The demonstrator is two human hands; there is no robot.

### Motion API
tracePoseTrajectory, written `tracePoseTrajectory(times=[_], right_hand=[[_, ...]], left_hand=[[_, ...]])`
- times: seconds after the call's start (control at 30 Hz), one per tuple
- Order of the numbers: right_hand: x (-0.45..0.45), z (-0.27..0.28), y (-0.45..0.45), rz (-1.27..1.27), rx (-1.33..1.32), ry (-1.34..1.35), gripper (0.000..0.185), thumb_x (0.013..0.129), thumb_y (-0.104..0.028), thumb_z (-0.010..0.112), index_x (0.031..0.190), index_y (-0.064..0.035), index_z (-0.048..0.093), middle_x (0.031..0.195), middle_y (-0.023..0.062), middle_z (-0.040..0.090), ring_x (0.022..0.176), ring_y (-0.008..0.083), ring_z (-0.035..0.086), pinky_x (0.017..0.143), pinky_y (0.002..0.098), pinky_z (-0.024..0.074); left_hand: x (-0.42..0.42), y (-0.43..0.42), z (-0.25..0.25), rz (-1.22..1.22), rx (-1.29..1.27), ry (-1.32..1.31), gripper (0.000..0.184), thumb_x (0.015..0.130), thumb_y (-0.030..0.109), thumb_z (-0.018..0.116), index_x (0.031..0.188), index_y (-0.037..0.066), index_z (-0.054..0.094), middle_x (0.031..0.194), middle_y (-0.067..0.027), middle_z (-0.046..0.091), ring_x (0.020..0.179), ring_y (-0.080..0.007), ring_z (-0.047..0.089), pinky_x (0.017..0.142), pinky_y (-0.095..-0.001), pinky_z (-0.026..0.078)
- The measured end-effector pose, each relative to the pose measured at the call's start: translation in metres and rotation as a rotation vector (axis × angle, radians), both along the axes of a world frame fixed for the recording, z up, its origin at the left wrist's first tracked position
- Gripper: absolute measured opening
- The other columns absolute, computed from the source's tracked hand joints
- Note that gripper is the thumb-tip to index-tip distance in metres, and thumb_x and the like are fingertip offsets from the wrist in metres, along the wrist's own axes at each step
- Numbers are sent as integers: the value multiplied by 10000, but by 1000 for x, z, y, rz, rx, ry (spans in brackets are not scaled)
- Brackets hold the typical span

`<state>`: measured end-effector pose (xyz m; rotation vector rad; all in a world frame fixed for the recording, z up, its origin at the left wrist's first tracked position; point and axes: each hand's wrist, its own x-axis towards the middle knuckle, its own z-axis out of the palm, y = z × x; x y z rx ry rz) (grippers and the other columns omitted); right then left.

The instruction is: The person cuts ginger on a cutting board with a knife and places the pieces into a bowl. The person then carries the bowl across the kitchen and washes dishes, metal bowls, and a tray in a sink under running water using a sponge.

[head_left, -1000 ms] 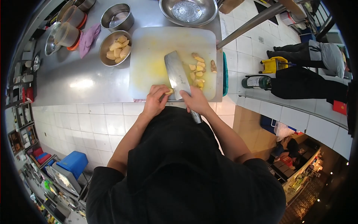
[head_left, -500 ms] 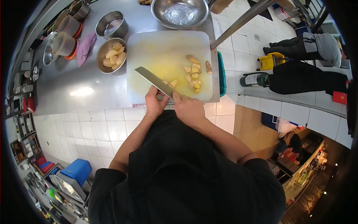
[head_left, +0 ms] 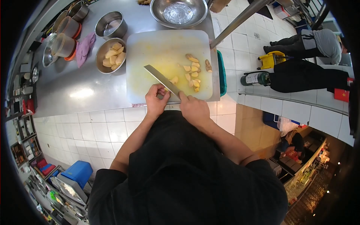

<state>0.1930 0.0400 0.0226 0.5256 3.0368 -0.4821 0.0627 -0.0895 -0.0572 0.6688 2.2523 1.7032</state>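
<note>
A white cutting board (head_left: 150,48) lies at the table's front edge. My right hand (head_left: 194,108) is closed round a cleaver (head_left: 162,79), its blade pointing up and left over the board. Left of the blade, my left hand (head_left: 156,100) has its fingers curled together at the board's front edge; a small ginger piece (head_left: 166,89) shows partly at the fingertips. Just beyond the blade lies a cut piece (head_left: 174,80). Several ginger pieces (head_left: 194,74) are spread on the board's right side. A metal bowl (head_left: 99,60) of peeled pieces stands left of the board.
A deep steel pot (head_left: 111,24) and a wide steel basin (head_left: 179,12) stand behind. Plastic tubs (head_left: 63,45) and a purple cloth (head_left: 85,48) are at the left. A green bin (head_left: 222,75) is right of the table. Another person (head_left: 325,41) is at the far right.
The cleaver has turned from nearly upright to a leftward slant, then shifted slightly right with my right hand. A cut piece has appeared beyond the blade. My left hand stays near the board's front edge.
</note>
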Motion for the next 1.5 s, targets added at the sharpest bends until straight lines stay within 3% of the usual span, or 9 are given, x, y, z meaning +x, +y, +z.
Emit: tracePoseTrajectory(times=[0.33, 0.4, 0.53, 0.6, 0.7, 0.83, 1.0, 1.2, 1.5], right_hand=[[-5, 3, 36, -195, -297, 64, 254, 909, -164, 606, 1124, -46, 673, 794, 216, 692, 766, 418, 701, 692, 525, 556], [-6, 8, 38, -126, -380, 231, 221, 912, -153, 605, 1095, -46, 669, 779, 235, 678, 753, 431, 688, 689, 541, 538], [-10, 6, 37, -118, -552, 173, 155, 932, -146, 595, 1009, -18, 634, 766, 256, 663, 741, 461, 665, 680, 565, 509], [-11, -5, 35, -178, -628, 166, 186, 972, -147, 595, 941, 31, 552, 696, 251, 605, 665, 458, 611, 604, 516, 447], [-13, -6, 35, -273, -740, 132, 181, 982, -135, 583, 953, 30, 513, 711, 259, 607, 667, 471, 605, 603, 515, 441], [-10, -26, 39, -205, -660, 214, 163, 973, -115, 580, 1026, 26, 517, 719, 270, 611, 652, 460, 623, 586, 522, 451], [-11, -8, 19, 34, -86, 110, 335, 927, -92, 565, 1255, -25, 568, 805, 202, 687, 713, 364, 720, 595, 479, 561], [-1, -5, 5, 112, -4, 53, 401, 925, -121, 570, 1313, -20, 558, 854, 166, 709, 724, 348, 733, 602, 471, 573], [2, 9, 5, 105, -72, -54, 426, 956, -125, 535, 1345, 42, 576, 930, 217, 724, 762, 350, 752, 677, 461, 589]], left_hand=[[-22, -19, 10, -36, -139, 235, 264, 791, 23, 828, 1003, 8, 673, 952, -126, 682, 745, -237, 646, 684, -351, 554], [-26, -22, 14, -85, -198, 182, 230, 831, 84, 809, 1007, 12, 680, 943, -124, 684, 816, -267, 640, 744, -390, 548], [-39, -25, 15, -110, -332, 204, 223, 873, 144, 779, 1042, 23, 697, 992, -133, 681, 902, -310, 624, 834, -427, 527], [-44, -25, 16, -102, -396, 402, 232, 898, 171, 758, 1082, 37, 713, 1085, -147, 676, 988, -338, 607, 917, -448, 488], [-49, -24, 13, -159, -225, 253, 252, 889, 160, 764, 1110, 47, 720, 1167, -155, 664, 1023, -346, 608, 948, -441, 468], [-45, -26, 21, -242, -278, 421, 256, 885, 152, 760, 1108, 35, 715, 1147, -151, 681, 1065, -350, 615, 974, -448, 465], [-41, -21, 17, -228, -242, 390, 276, 860, 105, 764, 1110, 2, 712, 1046, -154, 703, 986, -349, 655, 874, -432, 536], [-34, -17, 22, -165, -183, 202, 208, 835, 45, 752, 1022, -40, 721, 980, -153, 698, 744, -269, 679, 692, -361, 565], [-34, -16, 20, -148, -200, 216, 202, 849, 53, 764, 1032, -26, 732, 933, -136, 697, 709, -222, 662, 670, -338, 560]])
